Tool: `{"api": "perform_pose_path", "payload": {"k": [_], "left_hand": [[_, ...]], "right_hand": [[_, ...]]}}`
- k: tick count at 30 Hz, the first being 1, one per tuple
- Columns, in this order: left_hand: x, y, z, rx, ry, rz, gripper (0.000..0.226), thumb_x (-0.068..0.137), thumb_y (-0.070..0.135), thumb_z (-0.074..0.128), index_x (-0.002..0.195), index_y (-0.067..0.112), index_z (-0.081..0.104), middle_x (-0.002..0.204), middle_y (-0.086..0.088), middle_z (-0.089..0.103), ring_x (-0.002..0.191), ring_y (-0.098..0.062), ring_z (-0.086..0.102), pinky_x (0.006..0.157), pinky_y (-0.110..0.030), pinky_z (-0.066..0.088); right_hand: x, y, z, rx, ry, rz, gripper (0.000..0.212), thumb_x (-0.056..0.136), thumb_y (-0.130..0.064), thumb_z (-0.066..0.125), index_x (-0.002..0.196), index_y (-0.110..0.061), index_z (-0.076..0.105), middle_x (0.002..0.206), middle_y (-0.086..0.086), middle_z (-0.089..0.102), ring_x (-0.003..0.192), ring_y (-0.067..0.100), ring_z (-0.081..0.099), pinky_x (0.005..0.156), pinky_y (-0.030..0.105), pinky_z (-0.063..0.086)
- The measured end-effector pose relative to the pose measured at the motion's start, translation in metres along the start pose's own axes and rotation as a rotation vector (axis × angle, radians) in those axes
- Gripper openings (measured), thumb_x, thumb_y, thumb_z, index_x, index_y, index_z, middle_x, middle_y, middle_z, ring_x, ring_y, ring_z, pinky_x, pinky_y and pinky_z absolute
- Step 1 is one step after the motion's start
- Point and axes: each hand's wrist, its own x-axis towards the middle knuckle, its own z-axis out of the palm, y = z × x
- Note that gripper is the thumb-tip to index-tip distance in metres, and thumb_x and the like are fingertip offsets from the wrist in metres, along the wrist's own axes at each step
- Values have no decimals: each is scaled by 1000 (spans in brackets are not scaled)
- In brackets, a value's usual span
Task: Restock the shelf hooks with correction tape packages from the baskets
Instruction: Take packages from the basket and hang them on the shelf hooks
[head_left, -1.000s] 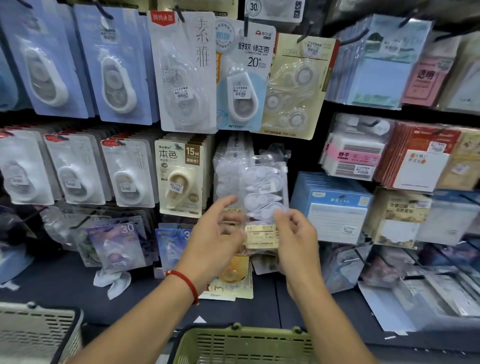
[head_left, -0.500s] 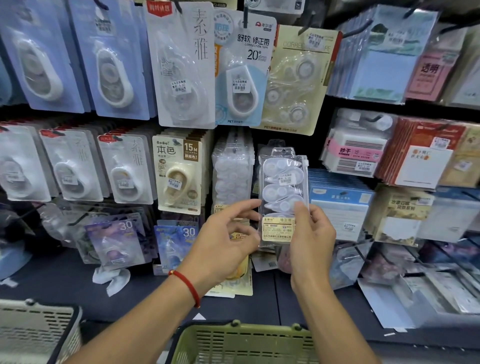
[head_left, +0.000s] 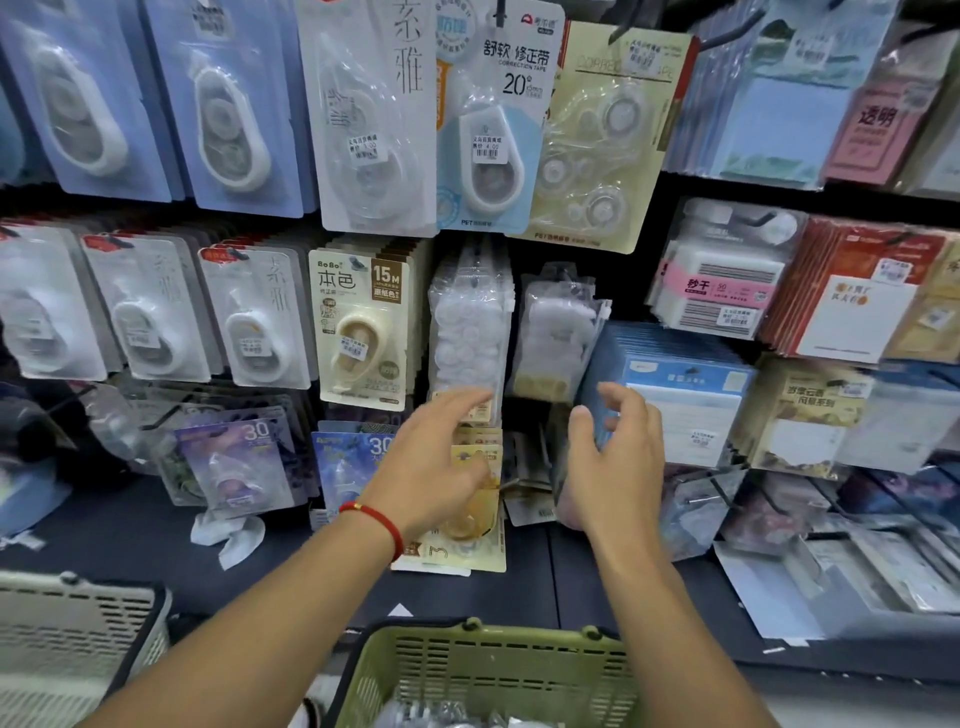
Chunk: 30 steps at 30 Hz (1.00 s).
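Both hands, left hand and right hand, are empty, fingers loose; just above them hangs a light, slippery correction tape package, best pinched by its stiff card edge.

Both hands raised (fingers relaxed)

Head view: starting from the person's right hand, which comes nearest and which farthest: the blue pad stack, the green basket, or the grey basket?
From the right hand:
1. Blue pad stack, right at its fingertips, on the shelf just right of it.
2. Green basket, below, bottom centre.
3. Grey basket, far off at the bottom left corner.
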Motion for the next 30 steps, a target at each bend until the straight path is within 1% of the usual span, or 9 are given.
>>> {"api": "perform_pose_path", "payload": {"k": [3, 5, 9, 12, 16, 21, 25, 27, 30], "left_hand": [[2, -8, -2, 112, -76, -16, 76, 94, 8, 68, 160, 28, 39, 170, 7, 28, 158, -14, 21, 126, -27, 15], [-1, -12, -2, 169, -119, -22, 72, 94, 8, 67, 159, 23, 42, 166, 3, 36, 154, -18, 32, 119, -20, 20], [-30, -20, 8, 283, -219, -46, 56, 93, 13, 67, 148, 20, 56, 150, -6, 56, 129, -28, 57, 102, -28, 38], [-70, -40, 29, 286, -265, -66, 47, 91, 11, 67, 138, 17, 63, 142, -8, 62, 131, -30, 56, 107, -35, 43], [-141, -85, 68, 398, -372, -230, 44, 90, 10, 63, 133, 18, 65, 139, -7, 62, 132, -29, 54, 110, -39, 44], [-225, -130, 106, 408, -522, -357, 44, 92, 4, 59, 133, 19, 66, 146, -3, 57, 142, -22, 44, 117, -33, 38], [-251, -143, 128, 338, -618, -415, 40, 95, 6, 61, 131, 22, 67, 139, -4, 62, 134, -24, 53, 112, -34, 45], [-256, -146, 139, 280, -717, -499, 36, 96, 8, 62, 130, 21, 68, 134, -9, 65, 124, -28, 61, 105, -37, 51], [-264, -150, 155, 159, -839, -615, 32, 98, 11, 65, 128, 17, 70, 136, -11, 66, 125, -28, 63, 108, -38, 51]], "right_hand": [[-3, 7, 3, -27, -152, 2, 21, 101, -22, 60, 121, -22, 65, 118, 0, 62, 94, 8, 60, 85, 26, 42], [-11, 15, 7, -72, -277, 11, 17, 100, -20, 60, 115, -21, 69, 106, -1, 68, 89, 11, 64, 86, 30, 49], [-46, 49, 12, -195, -604, -11, 11, 100, -18, 60, 105, -22, 68, 90, -7, 71, 79, 5, 66, 69, 17, 48], [-85, 92, 17, -396, -933, -33, 17, 100, -18, 59, 112, -18, 72, 103, 0, 76, 96, 19, 71, 82, 31, 53], [-144, 146, 21, -655, -1300, -4, 25, 100, -22, 58, 122, -19, 71, 121, 3, 74, 113, 26, 67, 87, 29, 49], [-209, 188, 21, -711, -1743, 197, 70, 95, -59, 67, 152, -23, 49, 154, 5, 52, 137, 27, 53, 111, 34, 44], [-250, 209, 27, -754, -1796, 336, 97, 92, -79, 50, 165, -21, 24, 173, 5, 23, 156, 29, 29, 123, 45, 26], [-256, 220, 25, -749, -1743, 403, 97, 91, -82, 48, 164, -21, 28, 173, 9, 21, 157, 33, 26, 123, 50, 24], [-253, 241, 8, -660, -1707, 504, 96, 84, -82, 59, 159, -28, 37, 170, 6, 29, 152, 30, 34, 122, 48, 30]]}}
